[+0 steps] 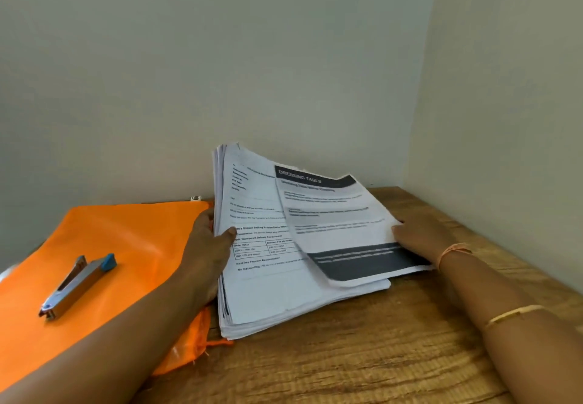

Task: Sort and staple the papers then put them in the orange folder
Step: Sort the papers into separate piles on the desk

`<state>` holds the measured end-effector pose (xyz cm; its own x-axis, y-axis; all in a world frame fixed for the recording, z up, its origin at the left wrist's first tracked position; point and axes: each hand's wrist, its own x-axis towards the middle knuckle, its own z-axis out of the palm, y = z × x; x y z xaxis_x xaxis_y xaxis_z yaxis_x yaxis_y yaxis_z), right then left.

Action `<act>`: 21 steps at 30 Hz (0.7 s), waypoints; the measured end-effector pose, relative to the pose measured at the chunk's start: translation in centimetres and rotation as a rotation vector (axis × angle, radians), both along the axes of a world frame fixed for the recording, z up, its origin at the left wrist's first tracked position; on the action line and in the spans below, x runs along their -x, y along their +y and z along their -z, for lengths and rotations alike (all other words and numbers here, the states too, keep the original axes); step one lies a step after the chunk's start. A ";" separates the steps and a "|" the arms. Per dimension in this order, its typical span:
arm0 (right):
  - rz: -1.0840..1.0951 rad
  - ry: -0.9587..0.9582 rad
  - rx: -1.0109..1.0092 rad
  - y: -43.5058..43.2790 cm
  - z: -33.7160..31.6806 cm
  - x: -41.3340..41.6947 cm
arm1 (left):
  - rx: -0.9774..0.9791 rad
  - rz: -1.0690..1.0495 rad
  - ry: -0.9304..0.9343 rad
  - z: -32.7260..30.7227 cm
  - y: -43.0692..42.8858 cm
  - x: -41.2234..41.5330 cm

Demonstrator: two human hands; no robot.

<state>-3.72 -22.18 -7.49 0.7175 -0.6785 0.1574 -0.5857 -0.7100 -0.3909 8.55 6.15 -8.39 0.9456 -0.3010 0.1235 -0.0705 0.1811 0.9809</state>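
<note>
- head: paper stack (pixel 268 290) on wooden table (pixel 362 356), in the corner by the wall.
- left hand (pixel 208 246) grips stack's left edge, thumb on top.
- right hand (pixel 419 233) holds right edge of the lifted top sheets (pixel 334 224).
- orange folder (pixel 104 265) flat, left of the stack; stapler (pixel 77 287) lies on it.

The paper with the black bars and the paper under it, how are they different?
The top sheet has dark bands at its head and foot and is headed "DRESSING TABLE"; the sheet beneath is plain white with a small table printed on it. The top sheet lies skewed and curls up at its near edge; the sheet beneath lies flatter on the stack. The right hand touches the top sheet; the left hand grips the other's edge. Both are printed.
</note>
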 end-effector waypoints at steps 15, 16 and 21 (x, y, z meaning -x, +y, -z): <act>-0.163 0.482 -0.049 -1.6 0.8 -0.4 | -0.069 -0.045 -0.110 1.0 0.0 -0.6; -0.132 0.459 -0.050 -2.6 1.0 -0.1 | -0.073 -0.046 -0.110 1.0 0.0 -0.6; -0.030 0.441 0.051 -4.4 1.2 0.9 | -0.071 -0.047 -0.110 1.1 0.0 -0.7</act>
